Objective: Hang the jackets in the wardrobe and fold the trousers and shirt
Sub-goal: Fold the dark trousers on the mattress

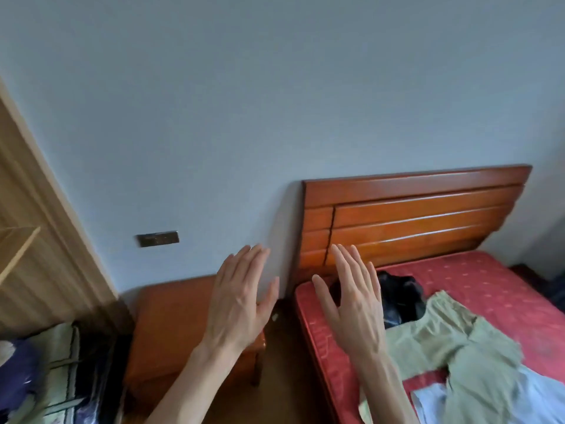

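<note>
My hands: left hand point(237, 301) and right hand point(354, 301) raised, fingers straight, holding nothing
Clothes: crumpled pale green trousers point(452, 350) and black jacket point(400, 296) right of my hands, on red mattress point(489, 280)

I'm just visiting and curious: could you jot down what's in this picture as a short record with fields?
left hand: raised, fingers straight, holding nothing
right hand: raised, fingers straight, holding nothing
bed: red mattress, wooden headboard
on bed: green trousers, dark garment, light blue garment
beside bed: wooden nightstand
far left: wardrobe, open
</note>
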A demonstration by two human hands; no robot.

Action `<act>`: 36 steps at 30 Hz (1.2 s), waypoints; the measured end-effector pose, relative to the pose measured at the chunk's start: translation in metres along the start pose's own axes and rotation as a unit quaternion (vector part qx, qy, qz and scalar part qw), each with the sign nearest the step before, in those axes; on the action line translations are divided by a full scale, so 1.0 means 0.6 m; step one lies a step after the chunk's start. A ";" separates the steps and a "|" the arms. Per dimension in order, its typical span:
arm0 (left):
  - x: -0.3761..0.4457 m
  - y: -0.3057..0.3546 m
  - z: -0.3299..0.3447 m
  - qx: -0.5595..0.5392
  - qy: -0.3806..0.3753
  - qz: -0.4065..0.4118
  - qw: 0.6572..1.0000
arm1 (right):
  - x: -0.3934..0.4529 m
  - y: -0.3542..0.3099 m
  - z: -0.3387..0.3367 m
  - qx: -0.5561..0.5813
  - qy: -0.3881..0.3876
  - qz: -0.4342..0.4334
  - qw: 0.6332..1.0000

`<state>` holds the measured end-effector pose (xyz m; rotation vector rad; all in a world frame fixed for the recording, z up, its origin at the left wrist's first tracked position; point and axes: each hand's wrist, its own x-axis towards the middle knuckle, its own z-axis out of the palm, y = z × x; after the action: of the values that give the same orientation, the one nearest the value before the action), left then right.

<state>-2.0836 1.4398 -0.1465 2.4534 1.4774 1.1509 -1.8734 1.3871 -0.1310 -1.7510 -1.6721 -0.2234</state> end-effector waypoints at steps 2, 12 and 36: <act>-0.002 0.068 0.032 -0.026 -0.018 0.027 0.999 | -0.035 0.054 -0.053 -0.014 0.021 0.034 0.999; -0.062 0.395 0.182 -0.142 -0.103 0.144 0.974 | -0.256 0.274 -0.298 -0.122 0.092 0.193 0.969; -0.228 0.983 0.449 -0.315 -0.250 0.410 0.819 | -0.635 0.535 -0.635 -0.271 0.214 0.483 0.805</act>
<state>-1.5168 1.0984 -0.1819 2.5485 -0.1596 0.7340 -1.5066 0.8802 -0.1778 -2.4986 -0.2554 -0.5936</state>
